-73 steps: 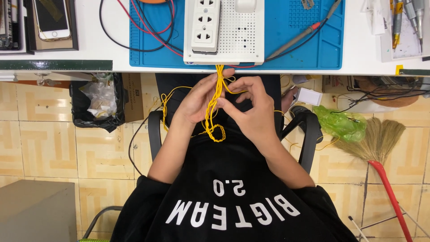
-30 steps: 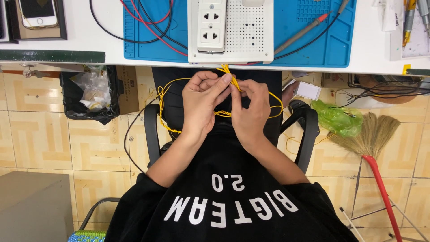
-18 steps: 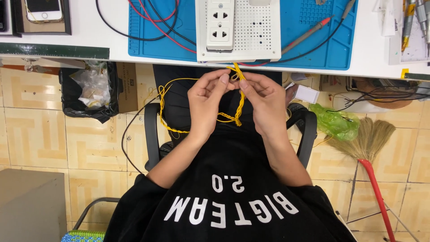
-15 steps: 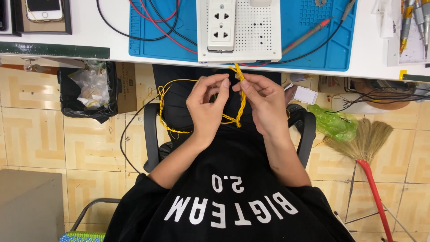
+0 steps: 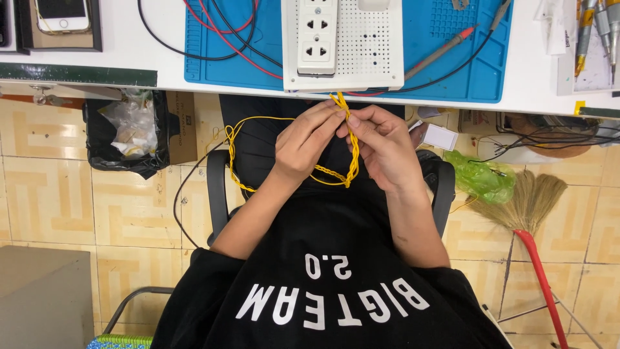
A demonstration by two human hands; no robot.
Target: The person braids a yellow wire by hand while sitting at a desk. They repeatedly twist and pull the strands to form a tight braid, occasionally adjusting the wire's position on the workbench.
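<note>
Both hands meet just below the edge of the blue mat [image 5: 445,58]. Left hand [image 5: 303,142] pinches the yellow wire [image 5: 352,145] near its top, fingers closed on the twisted strands. Right hand [image 5: 384,145] grips the same wire from the other side, fingertips closed on it, touching the left hand's fingertips. The wire runs as a twisted pair from just under the mat's edge down between the hands, bends, then loops left of the left hand in loose strands. A white power strip [image 5: 316,35] sits on the mat, directly above the hands. Red and black leads [image 5: 213,35] cross the mat's left part. A broom [image 5: 529,213] lies on the floor, well right of the mat and below it.
</note>
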